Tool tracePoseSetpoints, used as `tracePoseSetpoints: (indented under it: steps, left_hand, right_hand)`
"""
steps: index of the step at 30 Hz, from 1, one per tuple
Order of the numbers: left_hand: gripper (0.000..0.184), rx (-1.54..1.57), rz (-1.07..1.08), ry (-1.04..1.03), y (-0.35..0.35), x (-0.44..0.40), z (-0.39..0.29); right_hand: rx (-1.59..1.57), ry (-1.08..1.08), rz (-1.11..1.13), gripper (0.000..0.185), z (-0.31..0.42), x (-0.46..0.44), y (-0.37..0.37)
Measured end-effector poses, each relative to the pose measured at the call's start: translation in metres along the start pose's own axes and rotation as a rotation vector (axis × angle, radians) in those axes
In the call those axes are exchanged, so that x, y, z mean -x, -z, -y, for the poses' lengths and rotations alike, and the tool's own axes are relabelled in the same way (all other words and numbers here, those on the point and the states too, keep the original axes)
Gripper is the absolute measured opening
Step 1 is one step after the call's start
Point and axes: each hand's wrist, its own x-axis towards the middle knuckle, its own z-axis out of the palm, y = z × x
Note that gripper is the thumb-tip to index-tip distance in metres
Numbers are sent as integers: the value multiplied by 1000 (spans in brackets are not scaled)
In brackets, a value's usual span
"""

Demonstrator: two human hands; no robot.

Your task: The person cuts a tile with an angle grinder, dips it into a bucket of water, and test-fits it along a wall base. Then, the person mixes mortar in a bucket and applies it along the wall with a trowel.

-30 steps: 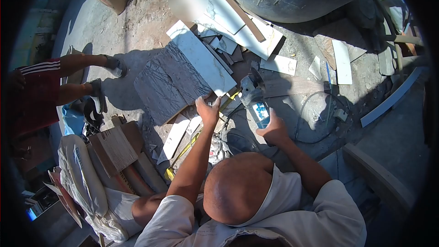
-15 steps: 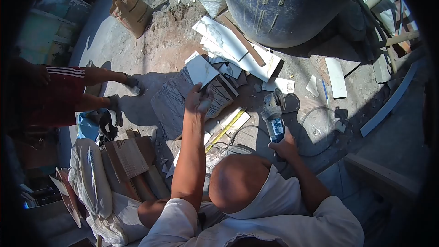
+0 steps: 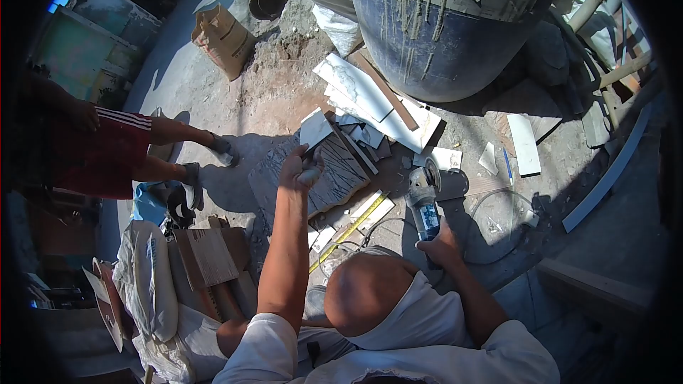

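1. The left hand (image 3: 302, 169) stretches forward, fingers bent around the near edge of a white tile (image 3: 315, 130), gripping it
2. That tile sits just beyond the left hand's fingertips, over a veined grey slab (image 3: 343, 180); whether its far edge touches the slab cannot be told
3. The right hand (image 3: 442, 243) is wrapped around the body of an angle grinder (image 3: 425, 219), well apart from the left hand and nearer the person; its disc (image 3: 432, 173) lies beyond the fingers, and whether it spins cannot be told
4. Between the two hands a yellow tape measure (image 3: 363, 216) runs slantwise, stretched out, with pale tile pieces beside it
5. Past both hands lie a long white tile (image 3: 356, 87) and a brown strip (image 3: 388, 94), with a big blue barrel (image 3: 427, 64) farther out
6. To the right of the right hand a dark cable (image 3: 481, 201) curves over the ground; farther out on that side are a slim blue stick (image 3: 507, 163) and a white tile strip (image 3: 524, 144)
7. Well to the left of the left hand another person in red shorts (image 3: 107, 153) stands; a brown paper sack (image 3: 224, 43) is upright beyond the left hand, on its left side
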Motion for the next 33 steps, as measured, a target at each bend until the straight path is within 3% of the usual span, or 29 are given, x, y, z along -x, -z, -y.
tracePoseSetpoints:
  steps: [25, 33]
  left_hand:
    - [20, -32, -55, -33, -9, 7, 9]
    - [21, -21, 13, -4, 4, 6, 17]
  right_hand:
    - [-14, -14, 0, 95, -8, -4, -6]
    - [-39, 2, -42, 79, -5, -1, -4]
